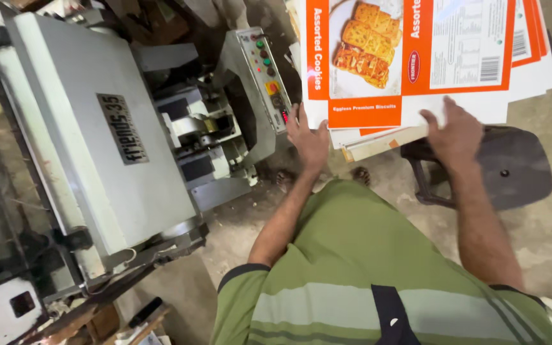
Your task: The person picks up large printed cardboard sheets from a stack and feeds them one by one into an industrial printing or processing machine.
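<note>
Both hands — left hand [310, 137], right hand [456, 131] — lie spread flat on the printed carton sheets [410, 57], steadying the stack on the dark stool [512, 167].

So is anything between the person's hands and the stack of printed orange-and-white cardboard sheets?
Nothing visible. The left hand rests on the near left corner of the stack of orange-and-white printed cardboard sheets, and the right hand lies flat on its near edge, above the dark stool.

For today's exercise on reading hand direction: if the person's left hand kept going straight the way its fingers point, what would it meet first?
The left hand points up the picture, fingertips already at the lower edge of the printed carton sheets. It would likely slide onto that stack first; the grey control panel lies just beside its path, though depth is unclear.
</note>
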